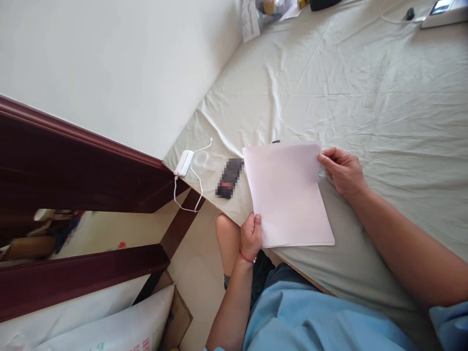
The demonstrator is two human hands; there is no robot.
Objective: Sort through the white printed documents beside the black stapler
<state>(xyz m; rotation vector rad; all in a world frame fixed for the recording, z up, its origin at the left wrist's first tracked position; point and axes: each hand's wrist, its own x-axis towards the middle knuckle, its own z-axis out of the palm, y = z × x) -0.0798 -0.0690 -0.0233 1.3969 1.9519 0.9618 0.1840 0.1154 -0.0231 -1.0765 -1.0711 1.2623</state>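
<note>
A small stack of blank white paper (288, 200) is held over the near edge of the cloth-covered table. My left hand (251, 235), with a red string bracelet at the wrist, grips the lower left edge, thumb on top. At the upper right corner, my right hand (341, 168) pinches the paper between thumb and fingers. That corner is lifted a little and bends. Along the bottom edge more than one sheet shows. Just left of the paper lies a dark, pixelated object (229, 178) whose kind I cannot make out. A small dark thing peeks out behind the top edge.
A white power bank (184, 163) with a cable sits at the table's left corner, beside a clear plastic cup (202, 160). Wrinkled pale cloth (383, 97) covers the table. A white device (444, 13) lies far right. Dark red wooden framing (80, 151) and white sacks (109, 321) stand left.
</note>
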